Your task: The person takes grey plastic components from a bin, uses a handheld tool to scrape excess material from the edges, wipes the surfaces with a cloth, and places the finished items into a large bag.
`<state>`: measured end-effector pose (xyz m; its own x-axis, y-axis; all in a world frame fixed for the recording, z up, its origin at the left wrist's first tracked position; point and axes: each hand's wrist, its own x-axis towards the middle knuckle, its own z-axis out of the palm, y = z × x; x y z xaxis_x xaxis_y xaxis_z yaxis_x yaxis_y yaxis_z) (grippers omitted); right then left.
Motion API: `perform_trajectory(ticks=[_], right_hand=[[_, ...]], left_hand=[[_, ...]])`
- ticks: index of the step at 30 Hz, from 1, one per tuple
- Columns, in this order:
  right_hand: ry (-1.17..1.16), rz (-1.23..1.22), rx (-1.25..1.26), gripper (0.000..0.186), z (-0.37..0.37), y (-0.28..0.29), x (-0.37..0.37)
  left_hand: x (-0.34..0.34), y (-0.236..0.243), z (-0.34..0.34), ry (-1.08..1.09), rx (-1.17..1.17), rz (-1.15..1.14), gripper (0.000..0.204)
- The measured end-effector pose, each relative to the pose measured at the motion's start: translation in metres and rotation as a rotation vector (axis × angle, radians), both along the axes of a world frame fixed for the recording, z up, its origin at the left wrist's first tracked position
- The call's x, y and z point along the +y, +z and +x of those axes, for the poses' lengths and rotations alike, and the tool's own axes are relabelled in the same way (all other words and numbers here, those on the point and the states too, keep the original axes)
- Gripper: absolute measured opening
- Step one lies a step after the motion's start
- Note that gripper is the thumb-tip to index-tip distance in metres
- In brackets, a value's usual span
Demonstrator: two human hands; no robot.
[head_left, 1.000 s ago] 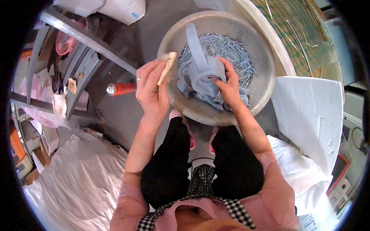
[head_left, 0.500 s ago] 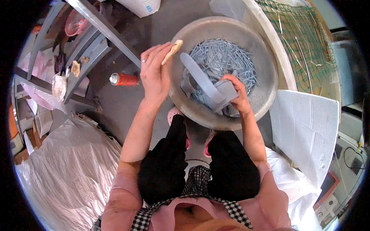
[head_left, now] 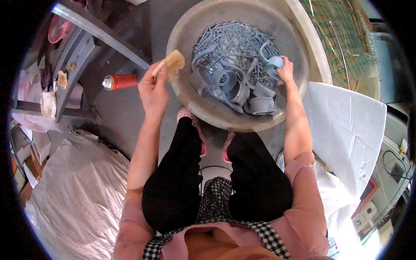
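Note:
My left hand (head_left: 153, 89), left of the round basin's rim, pinches a tan piece of cloth (head_left: 175, 63) with ragged edges. Over the right inside of the grey basin (head_left: 180, 37), my right hand (head_left: 286, 71) grips a grey plastic part (head_left: 274, 64) with a round cup and a curved arm; my fingers cover some of it. Several similar grey parts (head_left: 262, 105) lie in the near half of the basin. Beyond them is a heap of thin grey plastic sticks (head_left: 236, 34).
A red spray can (head_left: 121, 82) lies on the floor at left, near a metal frame (head_left: 104, 34). A silvery sack (head_left: 78, 182) fills the lower left. White foam board (head_left: 344, 130) leans right of the basin, with green netting (head_left: 338, 39) beyond it.
My right hand has moved to the basin's right side, and a smaller grey part is in it now. My left hand has shifted left and nearer with the cloth. The view has tilted slightly.

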<state>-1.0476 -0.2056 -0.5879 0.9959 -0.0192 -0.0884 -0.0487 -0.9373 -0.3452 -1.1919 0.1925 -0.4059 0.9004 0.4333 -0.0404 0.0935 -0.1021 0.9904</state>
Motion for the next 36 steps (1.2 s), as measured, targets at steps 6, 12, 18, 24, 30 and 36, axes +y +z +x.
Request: perform_trajectory(ticks=[6,12,18,24,30,36], right_hand=[[0.159,-0.096,0.160,0.051,-0.006,0.043,0.084],[0.473,-0.451,0.738,0.041,-0.046,0.005,0.090],[0.311,-0.109,0.578,0.039,-0.040,0.070,0.064],[-0.001,1.029,0.394,0.037,-0.047,0.133,0.053],[-0.156,1.797,0.509,0.040,-0.064,0.142,0.106],[-0.140,1.807,0.529,0.028,-0.065,0.141,0.126]], left_hand=[[0.006,-0.004,-0.001,0.074,0.019,-0.052,0.023],[-0.004,-0.005,-0.002,0.021,0.076,-0.090,0.023],[0.002,-0.006,-0.004,0.085,0.069,-0.213,0.023],[-0.009,0.000,0.001,0.117,0.092,-0.266,0.024],[-0.014,-0.002,0.001,0.096,-0.035,-0.467,0.025],[-0.017,0.002,0.003,0.121,-0.007,-0.397,0.027]])
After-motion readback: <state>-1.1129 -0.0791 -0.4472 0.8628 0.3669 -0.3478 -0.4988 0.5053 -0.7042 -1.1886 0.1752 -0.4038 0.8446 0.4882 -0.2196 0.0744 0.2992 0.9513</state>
